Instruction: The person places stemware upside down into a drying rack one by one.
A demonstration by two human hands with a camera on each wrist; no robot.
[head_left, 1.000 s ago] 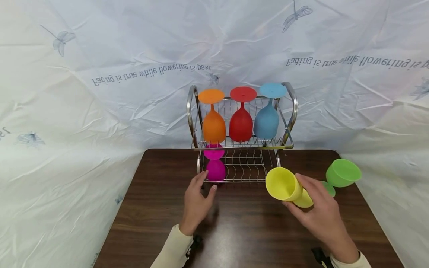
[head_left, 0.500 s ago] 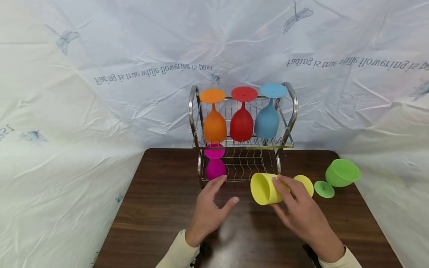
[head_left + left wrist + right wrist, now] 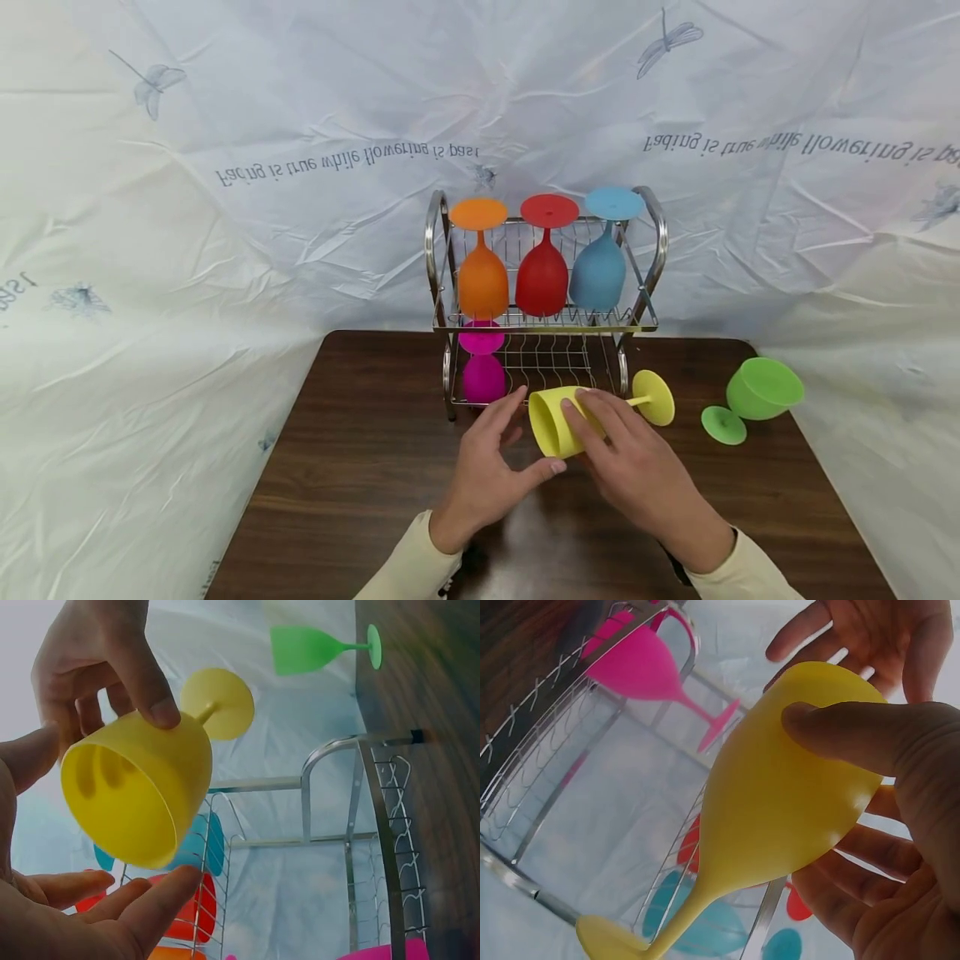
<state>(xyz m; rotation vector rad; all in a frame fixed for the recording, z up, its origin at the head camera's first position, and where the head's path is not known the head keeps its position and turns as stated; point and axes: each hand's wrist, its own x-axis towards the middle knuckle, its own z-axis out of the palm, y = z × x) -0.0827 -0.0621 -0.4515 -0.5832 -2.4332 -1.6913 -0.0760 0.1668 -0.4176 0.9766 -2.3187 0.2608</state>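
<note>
My right hand (image 3: pixel 637 467) grips a yellow goblet (image 3: pixel 780 787) round its bowl, thumb on one side and fingers on the other. The goblet lies on its side in the air in front of the rack, its mouth facing left and its foot to the right. Close by the mouth is my left hand (image 3: pixel 487 467), thumb and fingers spread apart around the rim. In the left wrist view the left fingers (image 3: pixel 161 900) stand just short of the rim, and the inside of the bowl shows nothing in it.
A two-tier wire rack (image 3: pixel 551 329) stands at the table's back. Upside down on top are orange (image 3: pixel 483 283), red (image 3: pixel 542 279) and blue (image 3: pixel 597 275) goblets; a magenta goblet (image 3: pixel 483 379) is at lower left. A green goblet (image 3: pixel 761 392) stands upright on the brown table (image 3: pixel 337 467) at right.
My right hand has carried the yellow goblet left and turned its mouth leftward. The left hand has moved right, away from the magenta goblet, towards the yellow rim.
</note>
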